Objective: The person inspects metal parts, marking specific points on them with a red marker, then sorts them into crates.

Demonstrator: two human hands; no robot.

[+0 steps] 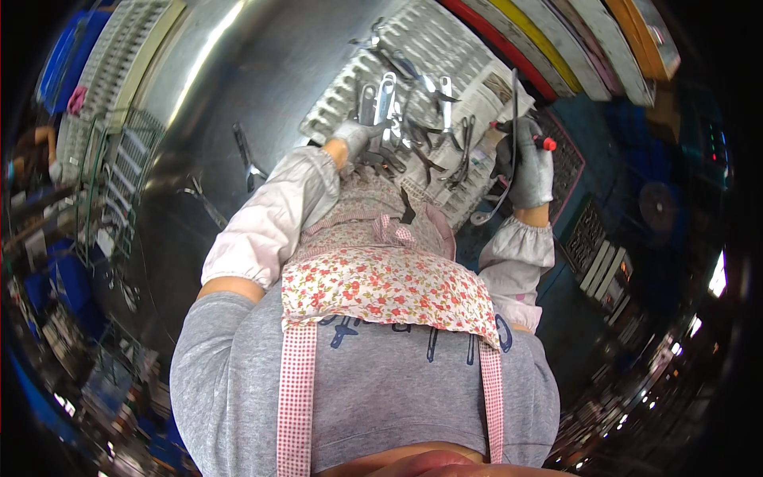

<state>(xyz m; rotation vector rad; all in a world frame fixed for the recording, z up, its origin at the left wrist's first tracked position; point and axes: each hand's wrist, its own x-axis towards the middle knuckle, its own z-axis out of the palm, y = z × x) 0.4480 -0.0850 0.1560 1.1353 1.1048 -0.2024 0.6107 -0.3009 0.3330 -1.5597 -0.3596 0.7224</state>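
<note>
My left hand, in a grey-coated glove, is closed at the near left edge of a pile of metal hand tools. Its fingers curl at the lower end of a shiny wrench, whose handle points away from me; the grip itself is partly hidden. A second wrench lies just left of that one. Off to the right, my gloved right hand is closed around a tool with a red end, its kind unclear. A thin grey hose or cord arcs past these fingers. Several pliers-like tools lie between the hands.
Newspaper and a ribbed light tray lie under the tools. Two dark pliers-like tools rest on the metal table at left. A green wire rack stands further left. Coloured crate edges line the far right.
</note>
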